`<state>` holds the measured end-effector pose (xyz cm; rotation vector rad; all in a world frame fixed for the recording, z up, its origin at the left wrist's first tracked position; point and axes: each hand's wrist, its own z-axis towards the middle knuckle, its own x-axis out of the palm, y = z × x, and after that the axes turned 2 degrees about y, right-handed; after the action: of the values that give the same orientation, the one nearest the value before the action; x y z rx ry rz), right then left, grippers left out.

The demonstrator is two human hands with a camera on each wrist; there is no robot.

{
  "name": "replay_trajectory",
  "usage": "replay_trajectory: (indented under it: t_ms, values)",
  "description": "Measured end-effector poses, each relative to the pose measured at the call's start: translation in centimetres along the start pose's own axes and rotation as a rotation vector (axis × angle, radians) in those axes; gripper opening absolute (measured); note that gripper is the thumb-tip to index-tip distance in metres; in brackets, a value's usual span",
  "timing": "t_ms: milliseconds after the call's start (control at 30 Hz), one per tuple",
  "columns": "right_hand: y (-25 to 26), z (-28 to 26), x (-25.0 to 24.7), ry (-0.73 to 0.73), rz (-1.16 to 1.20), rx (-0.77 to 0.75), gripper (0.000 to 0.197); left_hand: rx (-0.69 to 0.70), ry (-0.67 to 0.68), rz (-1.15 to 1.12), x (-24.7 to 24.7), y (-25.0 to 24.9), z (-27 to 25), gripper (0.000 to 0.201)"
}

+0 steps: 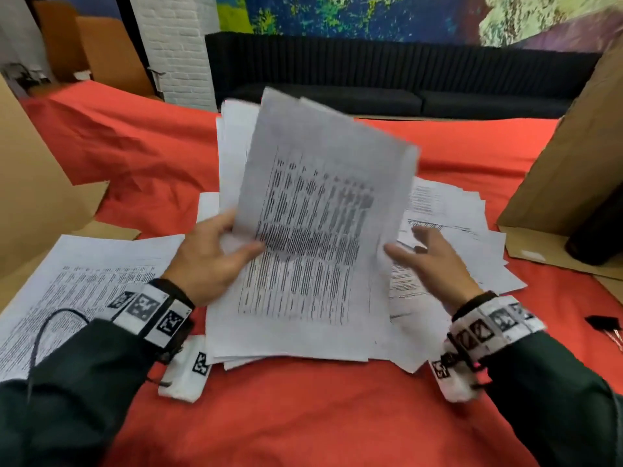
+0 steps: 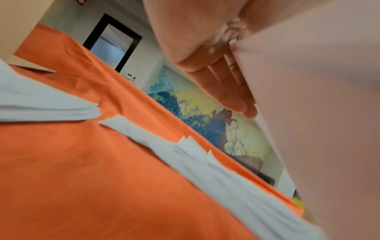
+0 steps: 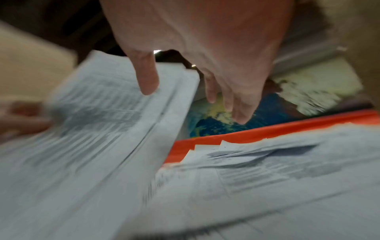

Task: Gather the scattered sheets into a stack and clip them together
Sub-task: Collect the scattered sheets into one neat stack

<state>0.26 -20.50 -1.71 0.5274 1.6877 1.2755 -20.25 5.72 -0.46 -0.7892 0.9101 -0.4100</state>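
Observation:
My left hand grips a bundle of printed sheets by its left edge and tilts it up off the table, thumb on the front. In the left wrist view its fingers lie flat against the back of the bundle. My right hand hovers open at the bundle's right edge, fingers spread, above loose sheets scattered on the right. More printed sheets lie flat at the left. A black binder clip rests on the cloth at the far right.
A red cloth covers the table. Cardboard boxes stand at the left and right, with a black cylinder by the right one. A black sofa lines the wall behind the table.

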Motion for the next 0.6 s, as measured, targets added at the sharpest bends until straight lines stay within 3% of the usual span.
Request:
replay_trajectory:
  t_ms: [33, 100, 167, 233, 300, 367, 467, 533, 600]
  values:
    - [0.2, 0.6, -0.1, 0.055, 0.234, 0.016, 0.088, 0.072, -0.009, -0.057, -0.2, -1.5, 0.2, 0.041]
    - [1.5, 1.0, 0.6, 0.128, 0.476, -0.105, 0.06, 0.197, -0.034, -0.079, -0.3, -4.1, 0.8, 0.063]
    - [3.3, 1.1, 1.5, 0.026, 0.569, -0.242, 0.041, 0.266, -0.03, -0.061, 0.0, -6.2, 1.6, 0.09]
    - [5.6, 1.1, 1.4, -0.131, 0.629, -0.355, 0.035, 0.28, -0.051, -0.035, 0.0, -7.7, 2.6, 0.103]
    - [8.1, 0.9, 0.8, -0.266, 0.547, -0.51, 0.027, 0.287, -0.147, 0.037, -0.2, -9.2, 3.5, 0.11]
    - [9.9, 0.5, 0.3, -0.322, 0.447, -0.669, 0.022, 0.343, -0.23, 0.054, -0.6, -10.5, 3.9, 0.099]
    - [10.9, 0.0, 0.6, -0.211, 0.379, -0.796, 0.03, 0.368, -0.299, -0.089, -0.3, -10.4, 4.2, 0.059]
    - [10.1, -0.2, 1.5, -0.091, 0.407, -0.688, 0.035, 0.251, -0.289, -0.238, 0.7, -9.0, 3.9, 0.045]
    - [8.6, -0.7, 2.3, -0.107, 0.396, -0.539, 0.035, 0.098, -0.303, -0.36, 1.9, -6.6, 3.0, 0.037]
